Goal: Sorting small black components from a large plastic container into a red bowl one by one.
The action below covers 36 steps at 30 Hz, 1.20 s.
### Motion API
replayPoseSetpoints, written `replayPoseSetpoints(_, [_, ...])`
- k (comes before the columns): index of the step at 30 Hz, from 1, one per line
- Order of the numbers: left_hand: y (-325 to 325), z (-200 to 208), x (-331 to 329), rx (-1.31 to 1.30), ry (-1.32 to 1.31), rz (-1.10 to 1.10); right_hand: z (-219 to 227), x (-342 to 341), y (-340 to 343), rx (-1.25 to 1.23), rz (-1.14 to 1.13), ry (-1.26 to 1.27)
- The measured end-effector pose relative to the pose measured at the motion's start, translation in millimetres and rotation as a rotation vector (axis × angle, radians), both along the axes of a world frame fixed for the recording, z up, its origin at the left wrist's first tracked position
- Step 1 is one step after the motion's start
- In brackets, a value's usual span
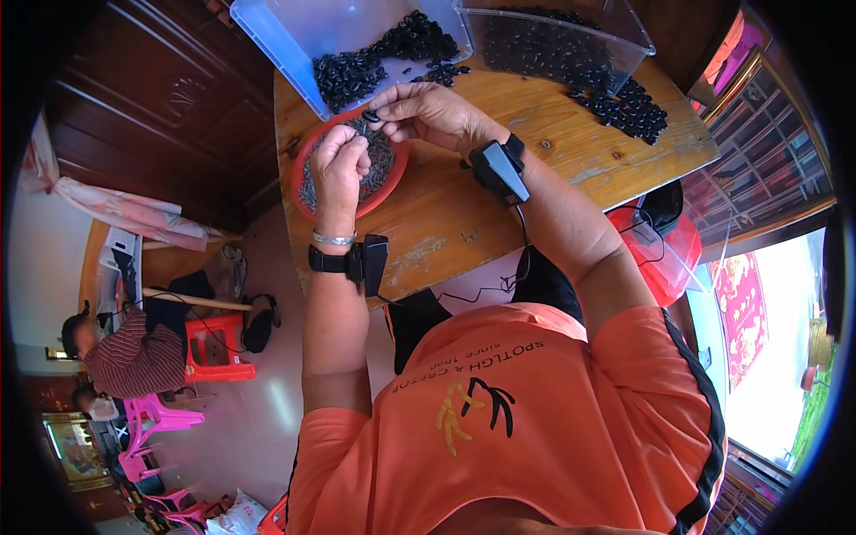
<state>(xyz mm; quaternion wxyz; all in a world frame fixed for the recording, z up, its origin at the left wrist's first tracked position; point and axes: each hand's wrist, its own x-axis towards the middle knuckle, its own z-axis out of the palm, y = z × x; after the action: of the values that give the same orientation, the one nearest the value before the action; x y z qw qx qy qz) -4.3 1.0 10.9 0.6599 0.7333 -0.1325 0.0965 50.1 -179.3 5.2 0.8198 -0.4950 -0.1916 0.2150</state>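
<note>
My left hand (339,167) and my right hand (430,112) meet above a round orange-red basin (403,169) filled with small grey metal pieces (382,162) that look like screws. Pinched in my right fingertips is a small black rounded part (371,116). The left thumb and forefinger are pressed together right beside it, on a small grey piece (361,127) that looks like a screw and touches or nearly touches the black part. The fingers hide most of both.
Behind the basin stands a clear bin (276,53) holding black parts, with a second clear bin (644,43) to its right. More black parts (635,111) lie heaped on the wooden table (580,165). A red stool (218,348) and a seated person (134,357) are at left.
</note>
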Motion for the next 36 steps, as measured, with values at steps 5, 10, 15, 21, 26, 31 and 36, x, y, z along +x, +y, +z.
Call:
replayPoseSetpoints(5, [0, 1, -1, 0.021, -0.006, 0.001, 0, 1, 0, 0.015, 0.031, 0.015])
replayPoseSetpoints(10, [2, -2, 1, 0.024, -0.009, 0.001, 4, -5, 4, -0.058, -0.03, -0.056])
replayPoseSetpoints(15, [3, -5, 3, 0.036, 0.004, 0.0, 10, -9, 5, -0.187, -0.157, -0.228])
replayPoseSetpoints(21, [4, -6, 4, 0.084, -0.005, 0.003, 6, -5, 7, -0.238, -0.212, -0.409])
replayPoseSetpoints(26, [4, -6, 4, 0.104, -0.028, -0.009, 6, -5, 7, -0.253, -0.236, -0.435])
replayPoseSetpoints(31, [2, -5, 3, 0.116, -0.035, -0.007, 5, -6, 7, -0.249, -0.211, -0.448])
replayPoseSetpoints(36, [5, -8, 6, 0.084, -0.025, -0.013, 6, -7, 8, -0.285, -0.174, -0.449])
